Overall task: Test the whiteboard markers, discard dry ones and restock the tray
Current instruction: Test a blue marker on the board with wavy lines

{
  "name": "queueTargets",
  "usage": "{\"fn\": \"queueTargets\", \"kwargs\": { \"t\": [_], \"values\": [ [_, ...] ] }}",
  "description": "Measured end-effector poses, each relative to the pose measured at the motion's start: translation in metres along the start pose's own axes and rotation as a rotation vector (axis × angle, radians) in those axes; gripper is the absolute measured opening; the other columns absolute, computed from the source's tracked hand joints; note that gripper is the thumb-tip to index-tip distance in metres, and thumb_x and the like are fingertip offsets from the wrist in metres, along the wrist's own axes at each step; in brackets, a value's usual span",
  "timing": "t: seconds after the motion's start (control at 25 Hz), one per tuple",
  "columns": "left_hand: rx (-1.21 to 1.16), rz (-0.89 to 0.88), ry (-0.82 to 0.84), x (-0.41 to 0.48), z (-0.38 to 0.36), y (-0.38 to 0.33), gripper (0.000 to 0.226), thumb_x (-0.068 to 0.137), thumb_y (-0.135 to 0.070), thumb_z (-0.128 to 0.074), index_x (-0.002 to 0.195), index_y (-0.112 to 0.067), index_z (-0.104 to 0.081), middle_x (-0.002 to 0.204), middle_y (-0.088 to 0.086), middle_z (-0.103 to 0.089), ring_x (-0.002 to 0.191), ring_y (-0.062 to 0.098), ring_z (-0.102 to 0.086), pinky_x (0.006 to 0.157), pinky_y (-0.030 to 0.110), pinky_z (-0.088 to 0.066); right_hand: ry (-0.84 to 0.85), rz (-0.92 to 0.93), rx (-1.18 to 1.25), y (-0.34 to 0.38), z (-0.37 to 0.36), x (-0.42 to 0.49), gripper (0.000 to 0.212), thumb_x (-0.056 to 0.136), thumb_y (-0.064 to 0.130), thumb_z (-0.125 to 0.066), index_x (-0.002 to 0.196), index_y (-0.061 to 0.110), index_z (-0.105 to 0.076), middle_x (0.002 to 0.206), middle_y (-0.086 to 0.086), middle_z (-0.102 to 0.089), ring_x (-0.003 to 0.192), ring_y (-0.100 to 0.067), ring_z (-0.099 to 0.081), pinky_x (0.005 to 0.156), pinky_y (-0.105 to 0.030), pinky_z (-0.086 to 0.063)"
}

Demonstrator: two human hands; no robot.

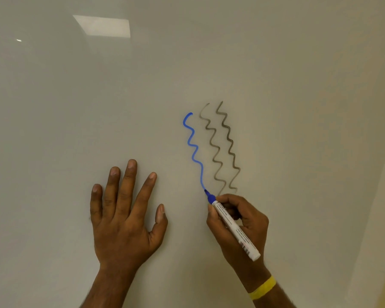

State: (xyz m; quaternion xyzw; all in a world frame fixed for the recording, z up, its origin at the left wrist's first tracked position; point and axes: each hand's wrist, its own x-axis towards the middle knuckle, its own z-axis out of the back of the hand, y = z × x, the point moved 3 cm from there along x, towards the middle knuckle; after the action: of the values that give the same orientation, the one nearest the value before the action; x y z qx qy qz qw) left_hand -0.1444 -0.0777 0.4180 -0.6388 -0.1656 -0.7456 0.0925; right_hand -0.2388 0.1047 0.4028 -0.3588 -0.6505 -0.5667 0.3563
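A whiteboard fills the view. My right hand grips a white-barrelled blue marker, uncapped, with its blue tip touching the board at the lower end of a wavy blue line. To the right of the blue line run two fainter wavy grey-black lines. My left hand lies flat on the board with its fingers spread, holding nothing. The marker tray and the other markers are out of view.
The board's right edge meets a cream wall at the far right. A ceiling light reflects on the board at the upper left. A yellow band circles my right wrist.
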Motion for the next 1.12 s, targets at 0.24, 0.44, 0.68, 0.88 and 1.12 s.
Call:
{"fn": "queueTargets", "kwargs": {
  "t": [0.24,0.44,0.68,0.88,1.12],
  "values": [
    [-0.013,0.006,0.006,0.0,0.001,-0.001,0.057,0.09,-0.041,-0.049,0.142,-0.018,-0.049,0.156,0.012,-0.034,0.147,0.031,-0.025,0.118,0.053,-0.019,0.135,-0.049,-0.089,-0.009,0.003,-0.04,0.016,0.076,0.019,-0.076,0.086,0.028,-0.067,0.073,0.016,-0.063,0.058,-0.009,-0.058,0.051,-0.02,-0.048],
    [-0.013,0.003,0.009,0.0,0.002,-0.001,0.057,0.089,-0.04,-0.051,0.141,-0.018,-0.05,0.156,0.012,-0.034,0.147,0.031,-0.026,0.117,0.055,-0.022,0.038,-0.061,0.073,0.013,0.003,-0.006,0.009,0.077,0.021,-0.071,0.084,0.021,-0.066,0.068,0.01,-0.058,0.056,-0.014,-0.053,0.054,-0.024,-0.046],
    [-0.014,-0.001,0.013,-0.002,0.002,0.0,0.058,0.09,-0.041,-0.048,0.142,-0.017,-0.049,0.156,0.012,-0.033,0.147,0.032,-0.026,0.118,0.055,-0.02,0.065,0.113,0.163,0.053,-0.026,0.067,0.012,0.079,0.006,-0.073,0.09,0.009,-0.07,0.072,0.0,-0.064,0.057,-0.019,-0.057,0.056,-0.029,-0.05],
    [-0.013,-0.003,0.015,-0.002,0.001,0.0,0.059,0.089,-0.041,-0.05,0.143,-0.018,-0.048,0.156,0.012,-0.034,0.147,0.032,-0.027,0.118,0.054,-0.021,0.006,0.154,0.114,0.057,-0.042,0.099,0.015,0.084,0.011,-0.073,0.098,0.006,-0.073,0.076,-0.004,-0.069,0.063,-0.018,-0.062,0.062,-0.036,-0.055],
    [-0.01,-0.002,0.023,-0.003,0.001,0.0,0.06,0.089,-0.041,-0.05,0.144,-0.018,-0.046,0.156,0.012,-0.033,0.147,0.032,-0.026,0.119,0.052,-0.018,-0.008,0.161,0.125,0.054,-0.048,0.101,0.017,0.084,0.011,-0.074,0.1,0.005,-0.073,0.084,-0.002,-0.071,0.069,-0.014,-0.064,0.064,-0.035,-0.056]
  ]
}}
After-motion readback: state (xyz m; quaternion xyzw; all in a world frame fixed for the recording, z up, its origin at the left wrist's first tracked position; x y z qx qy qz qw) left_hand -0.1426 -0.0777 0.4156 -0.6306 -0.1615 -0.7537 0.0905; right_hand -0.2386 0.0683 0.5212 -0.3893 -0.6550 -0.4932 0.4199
